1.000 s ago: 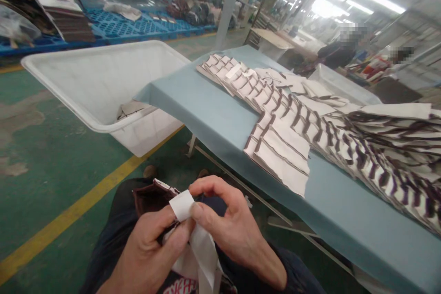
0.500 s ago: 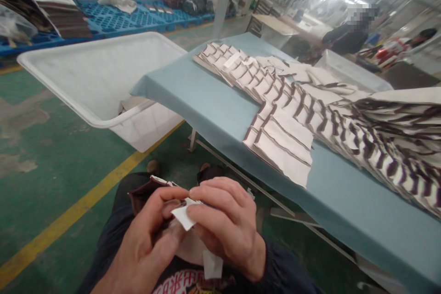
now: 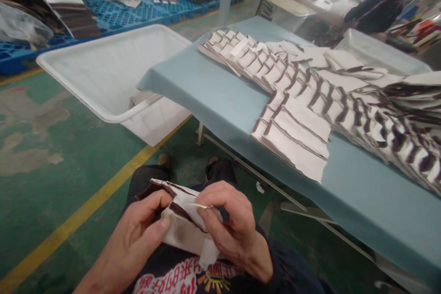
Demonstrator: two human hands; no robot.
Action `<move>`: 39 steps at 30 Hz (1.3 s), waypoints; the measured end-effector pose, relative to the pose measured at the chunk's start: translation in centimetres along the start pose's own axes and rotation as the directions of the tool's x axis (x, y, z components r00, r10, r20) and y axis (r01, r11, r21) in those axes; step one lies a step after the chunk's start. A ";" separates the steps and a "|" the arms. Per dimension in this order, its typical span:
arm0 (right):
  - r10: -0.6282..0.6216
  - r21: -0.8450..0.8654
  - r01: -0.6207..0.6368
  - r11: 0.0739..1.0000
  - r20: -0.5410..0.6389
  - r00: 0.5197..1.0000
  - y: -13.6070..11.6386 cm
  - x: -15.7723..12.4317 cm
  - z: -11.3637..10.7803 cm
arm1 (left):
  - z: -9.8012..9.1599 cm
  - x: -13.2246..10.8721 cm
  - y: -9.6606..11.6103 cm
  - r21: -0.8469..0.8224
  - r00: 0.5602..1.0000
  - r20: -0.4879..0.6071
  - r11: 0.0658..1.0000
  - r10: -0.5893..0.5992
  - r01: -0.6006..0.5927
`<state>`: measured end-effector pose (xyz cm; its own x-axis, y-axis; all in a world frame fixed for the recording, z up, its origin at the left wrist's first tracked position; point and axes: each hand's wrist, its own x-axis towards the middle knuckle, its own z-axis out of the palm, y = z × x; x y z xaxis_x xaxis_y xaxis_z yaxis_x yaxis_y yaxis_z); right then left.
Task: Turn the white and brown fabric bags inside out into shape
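Observation:
Over my lap I hold a cream fabric piece with dark brown edging (image 3: pixel 188 234); its exact kind I cannot make out. My left hand (image 3: pixel 138 229) pinches its left side between thumb and fingers. The fingers of my right hand (image 3: pixel 237 229) are closed on its upper right part, at a thin white edge. A small white tag (image 3: pixel 208 253) hangs from the lower right of the piece. To the right, several similar cream pieces (image 3: pixel 296 135) lie on the blue-covered table (image 3: pixel 186 71).
A long overlapping row of brown-edged pieces (image 3: pixel 310 85) runs along the table. A white plastic tub (image 3: pixel 99 64) stands at the table's left end. Blue pallets (image 3: pixel 120 14) with stacked goods are behind. A co-worker (image 3: pixel 377 9) is at the far right.
My hands have moved apart, and the fabric piece now shows more openly between them. The small white flap my right fingers held up is turned away. The view has shifted slightly.

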<state>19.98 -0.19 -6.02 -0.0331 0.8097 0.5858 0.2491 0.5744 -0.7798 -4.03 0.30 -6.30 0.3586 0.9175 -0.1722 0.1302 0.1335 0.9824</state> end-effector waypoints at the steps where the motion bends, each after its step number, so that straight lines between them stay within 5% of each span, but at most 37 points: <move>1: 0.181 0.082 -0.182 0.980 0.025 0.983 -0.3 -0.3 0.0 | 0.1 -0.1 0.3 0.000 1.000 -0.008 1.000 -0.020 0.020; 4: 0.601 0.288 -0.632 0.719 0.197 0.774 -1.5 -0.7 -0.5 | 0.2 -0.2 1.0 0.036 0.994 -0.096 0.998 -0.045 0.049; 6: 0.683 0.350 -0.753 0.557 0.322 0.655 -2.3 -0.3 -0.9 | 0.1 0.0 1.2 0.092 0.993 -0.115 0.996 -0.004 0.015; 8: 0.698 0.335 -0.791 0.512 0.373 0.611 -2.9 0.4 -0.9 | 0.0 0.3 1.1 0.145 0.995 -0.093 0.989 0.043 -0.029; 21: 0.738 0.181 -0.784 0.594 0.265 0.621 -3.3 1.8 1.2 | 1.5 2.1 5.2 0.106 0.979 -0.124 0.984 0.159 -0.146; 31: 0.686 0.096 -0.709 0.699 0.191 0.702 -3.3 2.0 1.6 | 0.5 1.2 2.0 -0.074 0.997 -0.068 0.997 0.027 -0.032; 36: 0.729 0.127 -0.765 0.631 0.238 0.641 -3.2 2.0 1.8 | -0.1 0.9 0.7 -0.165 1.000 -0.025 0.986 -0.017 0.013; 39: 0.722 0.139 -0.747 0.650 0.196 0.664 -3.2 2.0 2.1 | -0.1 1.0 0.3 -0.217 0.998 -0.012 0.975 -0.057 0.054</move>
<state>17.10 -0.15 -2.80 -0.0320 0.9756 -0.2171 0.0523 -0.2153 -0.9752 -3.75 1.28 -6.17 0.3399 0.9125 -0.2275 -0.0544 0.2606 0.9639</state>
